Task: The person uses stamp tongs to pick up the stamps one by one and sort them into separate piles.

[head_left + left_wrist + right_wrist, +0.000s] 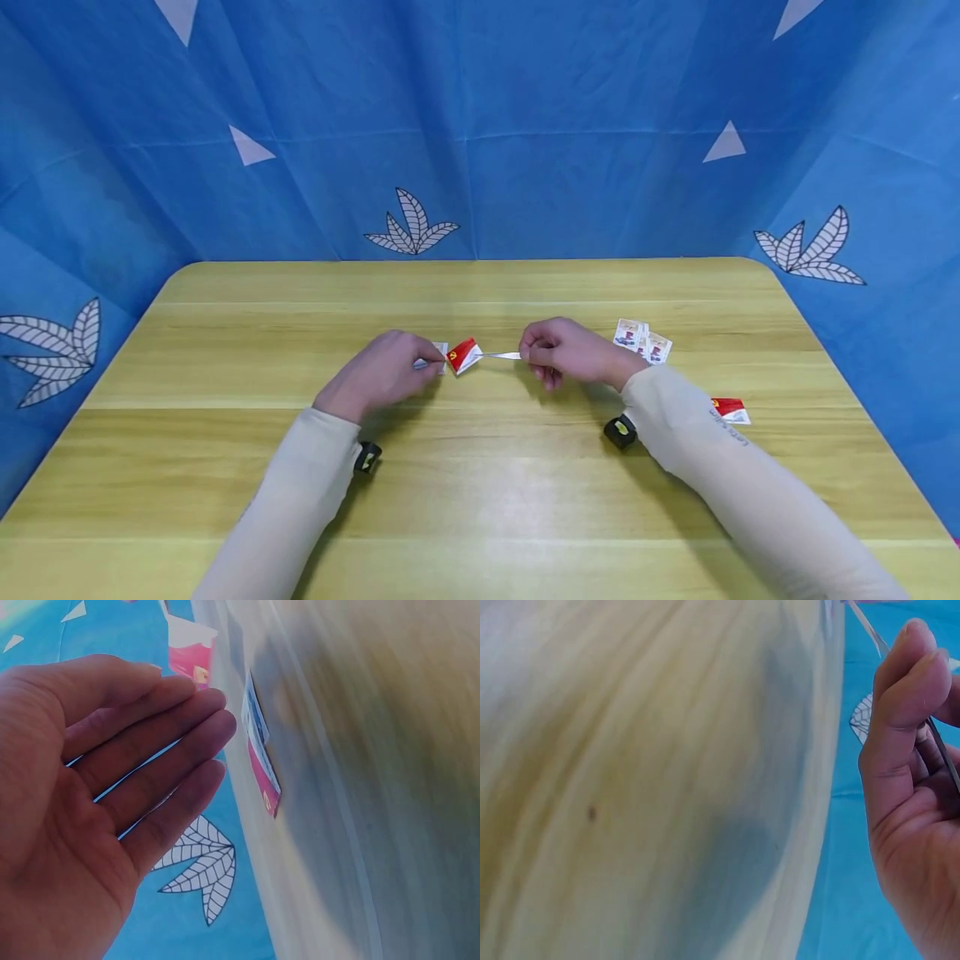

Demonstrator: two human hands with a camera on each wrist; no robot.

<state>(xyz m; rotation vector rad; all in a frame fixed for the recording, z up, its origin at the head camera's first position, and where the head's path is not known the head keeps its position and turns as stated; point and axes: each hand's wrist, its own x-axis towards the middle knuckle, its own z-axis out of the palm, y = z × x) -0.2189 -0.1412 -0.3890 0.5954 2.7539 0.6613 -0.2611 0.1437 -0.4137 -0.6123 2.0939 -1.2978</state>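
Note:
A small red-and-white flag sticker [463,356] with a yellow emblem is held up between the two hands. My left hand [386,371] pinches its left corner between thumb and index finger; the other fingers stretch out, as the left wrist view shows. My right hand [573,350] grips slim pointed tweezers [501,356], whose tips reach the sticker's right edge. In the right wrist view the tweezers [868,628] stick out past the fingertips, and their dark rear part lies inside the curled fingers. Under the left fingers lies a flat card [259,746] with blue and red print, partly hidden in the head view.
Several small printed white cards [643,340] lie overlapping behind the right wrist. Another red-and-white sticker [729,410] is partly covered by the right sleeve. The wooden table [480,500] ends at a blue curtain [480,125]. A small black device sits at each wrist.

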